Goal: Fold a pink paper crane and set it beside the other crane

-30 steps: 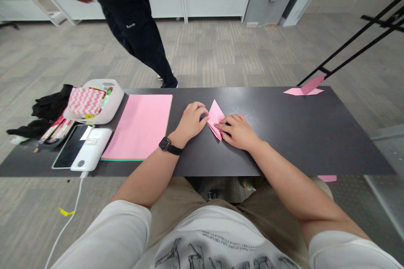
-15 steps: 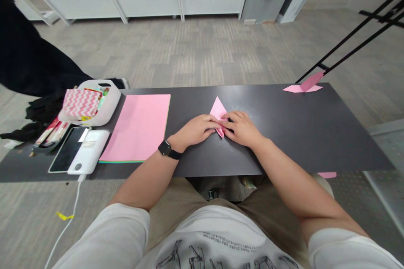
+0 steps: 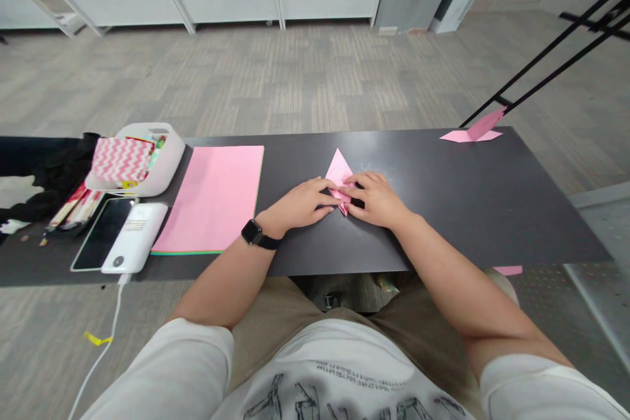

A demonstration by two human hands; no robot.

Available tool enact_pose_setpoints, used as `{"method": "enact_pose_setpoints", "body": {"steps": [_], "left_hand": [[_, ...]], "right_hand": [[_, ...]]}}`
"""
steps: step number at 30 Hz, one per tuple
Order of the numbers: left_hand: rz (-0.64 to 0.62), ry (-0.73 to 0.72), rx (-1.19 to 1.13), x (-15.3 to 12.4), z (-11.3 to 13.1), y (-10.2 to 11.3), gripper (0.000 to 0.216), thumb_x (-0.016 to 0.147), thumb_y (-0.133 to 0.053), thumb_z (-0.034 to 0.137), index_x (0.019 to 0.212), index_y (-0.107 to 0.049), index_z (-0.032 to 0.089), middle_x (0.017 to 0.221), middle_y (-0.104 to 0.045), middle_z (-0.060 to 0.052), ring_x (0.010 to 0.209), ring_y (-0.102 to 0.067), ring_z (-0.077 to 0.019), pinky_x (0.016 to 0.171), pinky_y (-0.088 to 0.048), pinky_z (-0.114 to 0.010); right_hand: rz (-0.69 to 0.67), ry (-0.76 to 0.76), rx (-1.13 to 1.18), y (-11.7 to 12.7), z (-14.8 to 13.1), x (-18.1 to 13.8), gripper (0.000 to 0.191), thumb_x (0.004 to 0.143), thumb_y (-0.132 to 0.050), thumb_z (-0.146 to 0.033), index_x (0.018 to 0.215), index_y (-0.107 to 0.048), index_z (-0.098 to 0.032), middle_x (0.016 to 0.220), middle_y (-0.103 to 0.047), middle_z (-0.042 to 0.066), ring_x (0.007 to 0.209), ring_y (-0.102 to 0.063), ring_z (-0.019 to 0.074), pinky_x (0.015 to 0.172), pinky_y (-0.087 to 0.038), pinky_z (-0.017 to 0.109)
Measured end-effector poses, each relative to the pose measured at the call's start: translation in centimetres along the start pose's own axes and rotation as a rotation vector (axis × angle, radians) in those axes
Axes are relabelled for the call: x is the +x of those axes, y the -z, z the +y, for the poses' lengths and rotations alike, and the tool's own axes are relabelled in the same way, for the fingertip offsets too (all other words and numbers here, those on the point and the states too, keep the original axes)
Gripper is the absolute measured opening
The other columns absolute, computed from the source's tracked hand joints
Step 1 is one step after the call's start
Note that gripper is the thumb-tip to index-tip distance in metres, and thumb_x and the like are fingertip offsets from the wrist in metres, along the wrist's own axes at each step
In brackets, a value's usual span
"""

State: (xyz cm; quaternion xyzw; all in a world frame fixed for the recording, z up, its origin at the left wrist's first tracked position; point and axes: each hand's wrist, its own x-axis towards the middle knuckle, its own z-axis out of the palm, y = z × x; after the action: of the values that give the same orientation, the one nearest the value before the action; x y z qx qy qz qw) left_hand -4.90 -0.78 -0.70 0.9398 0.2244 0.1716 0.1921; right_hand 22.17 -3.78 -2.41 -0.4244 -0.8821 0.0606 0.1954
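Observation:
A small folded pink paper [image 3: 339, 172], pointed at its far end, lies on the black table [image 3: 443, 210] in front of me. My left hand [image 3: 300, 203], with a black watch on the wrist, presses its fingertips on the paper's near left edge. My right hand [image 3: 377, 199] has its fingers curled and pinched on the paper's near right part. Both hands meet over the paper's lower tip, which they partly hide.
A stack of pink sheets [image 3: 211, 197] lies to the left. Further left are a white basket [image 3: 147, 161] of supplies, a phone [image 3: 101, 236], a white power bank [image 3: 130, 246] with a cable, and pens [image 3: 71, 207]. Another folded pink piece [image 3: 473, 133] sits at the far right corner.
My left hand slid from the paper's left corner down to its near tip, meeting my right hand. A person in dark clothes walked off to the left and left the view.

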Motion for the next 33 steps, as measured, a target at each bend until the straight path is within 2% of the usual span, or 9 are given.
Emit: {"method": "enact_pose_setpoints", "body": {"steps": [9,18,25,33], "left_hand": [[0.005,0.002,-0.003,-0.2,0.0,0.0,0.033,0.104,-0.065,0.024,0.133,-0.081,0.03,0.143,-0.066,-0.012,0.132,-0.063,-0.0286,0.12,-0.05,-0.05],[0.012,-0.028,-0.001,-0.5,0.6,0.5,0.029,0.104,-0.066,0.024,0.129,-0.081,0.025,0.145,-0.066,-0.012,0.136,-0.062,-0.0285,0.123,-0.048,-0.048],[-0.041,-0.044,-0.013,-0.5,0.9,0.4,0.031,0.102,-0.067,0.022,0.13,-0.08,0.026,0.143,-0.067,-0.011,0.135,-0.062,-0.0282,0.122,-0.049,-0.047],[-0.042,-0.059,0.023,-0.5,1.0,0.5,0.032,0.101,-0.07,0.024,0.131,-0.079,0.026,0.144,-0.066,-0.011,0.136,-0.06,-0.0302,0.122,-0.048,-0.05]], "right_hand": [[-0.012,0.006,0.03,0.4,-0.2,0.0,0.039,0.098,-0.073,-0.046,0.133,-0.079,-0.029,0.14,-0.07,0.012,0.129,-0.061,0.0347,0.11,-0.042,0.053],[-0.05,0.024,0.064,0.5,0.3,-0.2,0.051,0.094,-0.076,-0.048,0.142,-0.074,-0.031,0.146,-0.066,0.012,0.134,-0.058,0.0365,0.115,-0.04,0.057],[-0.051,0.008,0.058,0.3,0.4,-0.1,0.051,0.096,-0.062,-0.022,0.145,-0.073,-0.03,0.144,-0.067,0.011,0.132,-0.057,0.0339,0.114,-0.039,0.055],[-0.044,-0.013,0.058,0.2,0.1,0.0,0.054,0.097,-0.058,-0.018,0.147,-0.071,-0.033,0.143,-0.067,0.011,0.13,-0.056,0.0329,0.112,-0.038,0.054]]}}
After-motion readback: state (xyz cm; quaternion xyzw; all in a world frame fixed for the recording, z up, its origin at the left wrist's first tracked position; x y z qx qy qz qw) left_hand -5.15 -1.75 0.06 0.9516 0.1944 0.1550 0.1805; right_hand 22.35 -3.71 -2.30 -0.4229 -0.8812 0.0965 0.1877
